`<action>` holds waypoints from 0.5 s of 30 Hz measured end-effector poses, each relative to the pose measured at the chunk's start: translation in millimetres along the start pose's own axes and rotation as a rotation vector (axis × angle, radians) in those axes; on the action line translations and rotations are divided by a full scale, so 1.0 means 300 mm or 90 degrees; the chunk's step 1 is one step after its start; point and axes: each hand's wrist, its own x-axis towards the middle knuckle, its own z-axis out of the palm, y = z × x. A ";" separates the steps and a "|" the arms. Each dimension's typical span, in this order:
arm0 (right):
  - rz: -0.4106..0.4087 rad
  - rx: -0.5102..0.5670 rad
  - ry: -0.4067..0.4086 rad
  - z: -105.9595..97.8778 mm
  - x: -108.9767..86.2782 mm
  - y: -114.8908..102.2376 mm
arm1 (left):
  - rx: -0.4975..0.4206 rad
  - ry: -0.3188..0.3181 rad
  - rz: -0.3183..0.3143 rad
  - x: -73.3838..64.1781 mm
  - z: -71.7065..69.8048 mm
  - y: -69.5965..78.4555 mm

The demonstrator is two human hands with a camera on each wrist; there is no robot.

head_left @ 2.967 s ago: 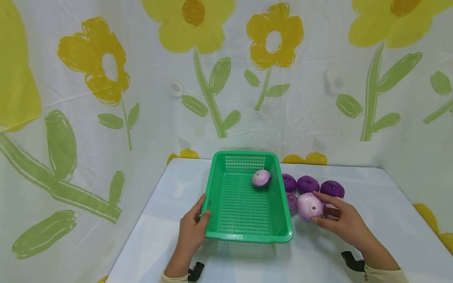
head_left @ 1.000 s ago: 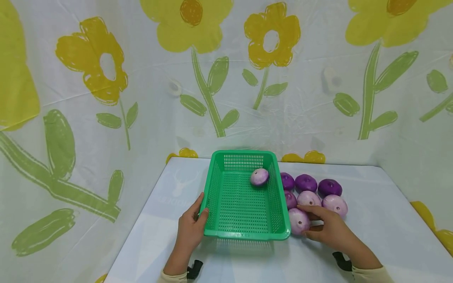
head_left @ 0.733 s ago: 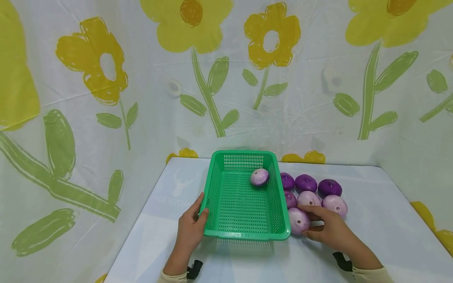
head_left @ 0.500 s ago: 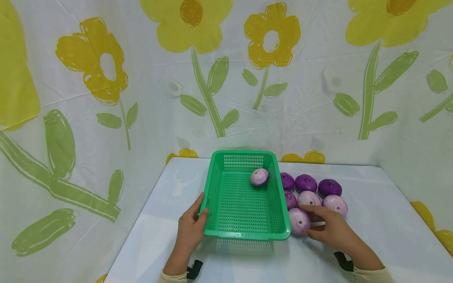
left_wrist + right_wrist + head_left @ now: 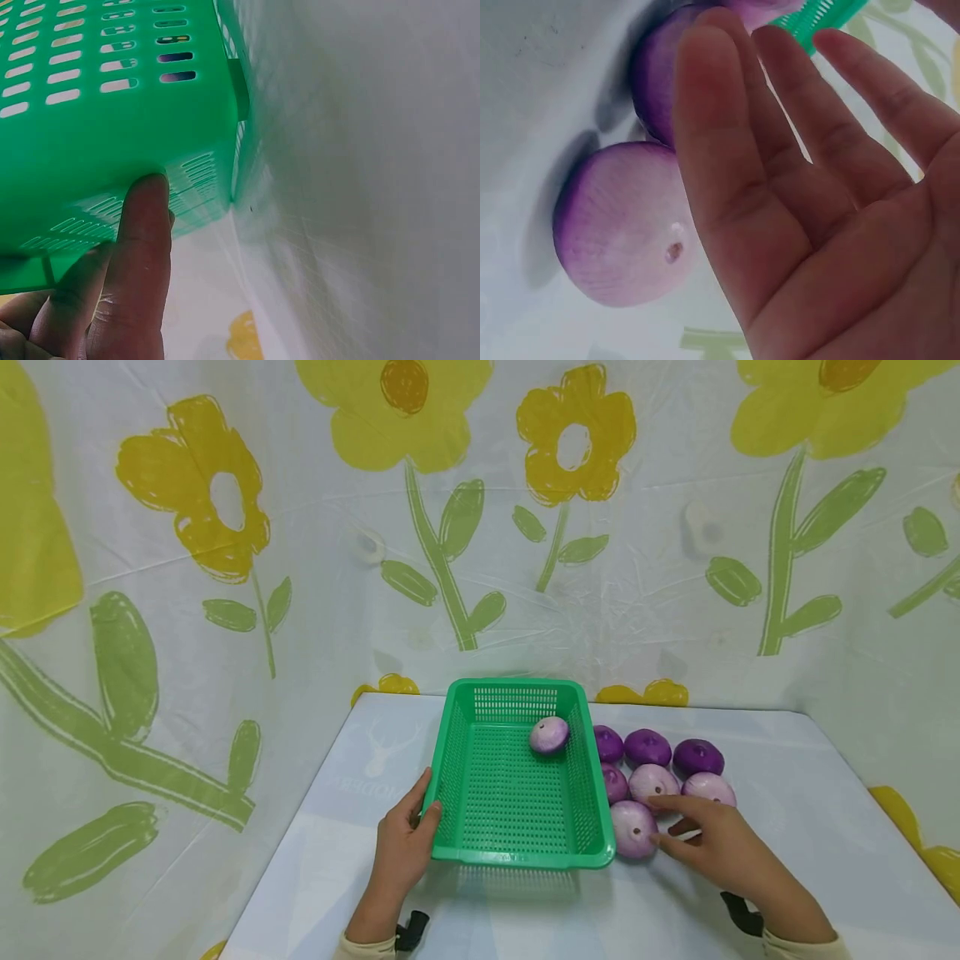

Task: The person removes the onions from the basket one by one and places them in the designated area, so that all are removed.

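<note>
A green slotted basket (image 5: 517, 852) stands mid-table with one pale purple onion (image 5: 550, 734) inside at its far right. My left hand (image 5: 403, 847) grips the basket's near left corner, thumb over the rim; a finger (image 5: 139, 247) presses the outer wall (image 5: 97, 127). Another pale onion (image 5: 634, 829) lies on the table by the basket's near right corner. My right hand (image 5: 678, 828) is just right of it, fingers straight and holding nothing. In the right wrist view the open palm (image 5: 780, 172) hovers beside that onion (image 5: 622, 225).
Several more purple onions lie in two rows right of the basket, dark ones (image 5: 648, 747) behind, paler ones (image 5: 654, 782) in front. A flower-printed sheet walls the white table (image 5: 360, 860) on three sides. A purple onion (image 5: 656, 75) sits close behind the near one.
My right hand set the pale onion down by the basket's near right corner, then let go and drew slightly back to the right. The left hand and basket stayed put.
</note>
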 end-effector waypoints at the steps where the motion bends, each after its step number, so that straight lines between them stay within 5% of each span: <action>1: -0.007 -0.006 0.007 -0.002 0.000 -0.004 | -0.001 0.000 0.000 0.000 -0.001 0.000; 15: -0.102 0.002 0.018 -0.063 0.048 -0.049 | -0.010 0.000 -0.001 -0.005 0.001 0.008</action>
